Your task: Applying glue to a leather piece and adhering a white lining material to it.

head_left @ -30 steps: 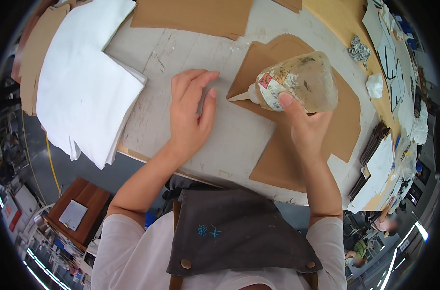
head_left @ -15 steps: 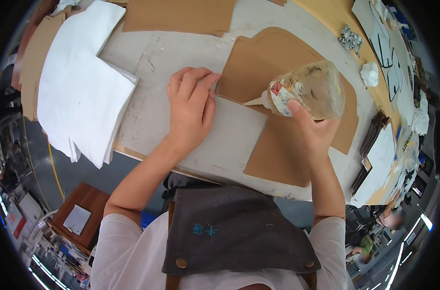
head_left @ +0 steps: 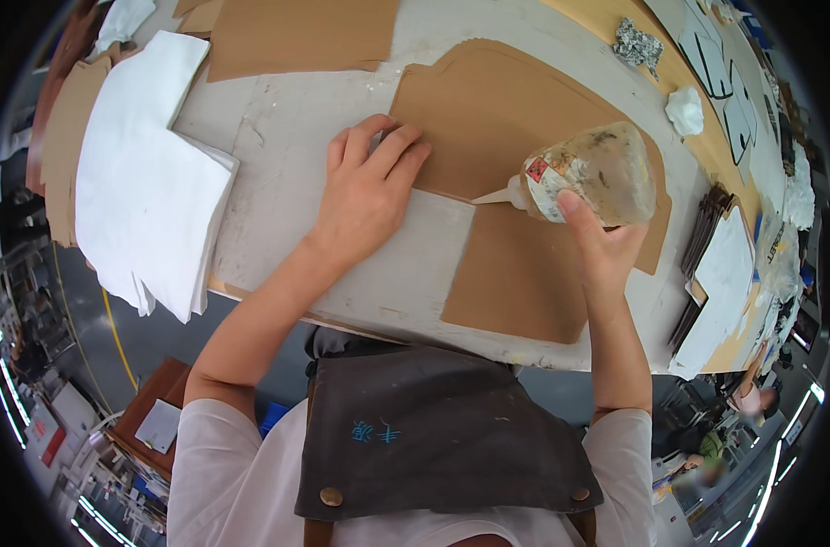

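Note:
A translucent squeeze bottle (head_left: 606, 173), stained and carrying a label, lies tilted in my right hand (head_left: 602, 246), which is wrapped round it. Its thin pointed nozzle aims left and meets the inner edge of a cut brown sheet (head_left: 497, 100), near the corner of the notch. The sheet lies flat on the grey worktop and looks like leather or board; the bottle hides part of it. My left hand (head_left: 369, 178) rests at the sheet's left edge with fingers bent and a little apart, fingertips on the brown surface. Nothing shows in that hand.
White cut sheets (head_left: 141, 182) are stacked at the left, beside brown pieces (head_left: 64, 150). Another brown sheet (head_left: 296, 36) lies at the far side. Crumpled foil (head_left: 637, 46), a white wad (head_left: 684, 111) and a dark-edged stack (head_left: 721, 260) sit along the right. The table's near edge (head_left: 415, 335) runs before me.
The nozzle has slid slightly right along the sheet's edge. My left hand has shifted onto the sheet's left edge. The whole view has shifted a little as well.

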`<state>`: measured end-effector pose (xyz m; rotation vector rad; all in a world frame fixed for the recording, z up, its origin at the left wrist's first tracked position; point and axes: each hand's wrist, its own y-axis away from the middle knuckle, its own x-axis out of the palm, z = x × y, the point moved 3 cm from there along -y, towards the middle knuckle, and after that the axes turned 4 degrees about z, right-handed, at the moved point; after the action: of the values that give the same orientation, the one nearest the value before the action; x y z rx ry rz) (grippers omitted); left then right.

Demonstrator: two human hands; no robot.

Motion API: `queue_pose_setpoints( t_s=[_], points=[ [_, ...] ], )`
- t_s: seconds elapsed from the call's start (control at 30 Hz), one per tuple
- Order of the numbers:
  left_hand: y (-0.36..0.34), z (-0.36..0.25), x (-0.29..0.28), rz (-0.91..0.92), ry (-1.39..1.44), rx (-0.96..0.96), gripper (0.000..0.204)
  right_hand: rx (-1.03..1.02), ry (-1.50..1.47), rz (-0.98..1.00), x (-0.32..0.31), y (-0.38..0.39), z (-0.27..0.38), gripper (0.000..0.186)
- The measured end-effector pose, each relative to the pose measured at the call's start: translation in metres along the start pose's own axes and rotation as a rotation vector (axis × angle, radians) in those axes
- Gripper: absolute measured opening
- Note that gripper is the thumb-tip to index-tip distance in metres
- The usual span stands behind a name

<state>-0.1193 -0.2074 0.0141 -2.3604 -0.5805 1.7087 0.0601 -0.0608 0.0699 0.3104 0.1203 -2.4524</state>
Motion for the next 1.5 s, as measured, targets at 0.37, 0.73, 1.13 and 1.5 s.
queue_pose_setpoints(
  t_s=[0.37, 0.73, 1.13, 1.5],
  points=[
    [-0.001, 0.001, 0.003, 0.031, -0.041, 0.01, 0.042, 0.072, -0.216, -0.054, -0.004, 0.012, -0.011, 0.034],
    [-0.001, 0.004, 0.006, -0.011, -0.066, 0.046, 0.042, 0.169, -0.325, -0.032, 0.0, 0.047, -0.02, 0.036],
    [-0.001, 0.004, 0.006, -0.044, -0.08, 0.082, 0.038, 0.151, -0.166, 0.059, 0.003, 0.088, -0.013, 0.057],
    [-0.001, 0.007, 0.008, -0.039, -0.093, 0.098, 0.038, 0.005, -0.087, 0.095, 0.008, 0.103, 0.008, 0.073]
  ],
)
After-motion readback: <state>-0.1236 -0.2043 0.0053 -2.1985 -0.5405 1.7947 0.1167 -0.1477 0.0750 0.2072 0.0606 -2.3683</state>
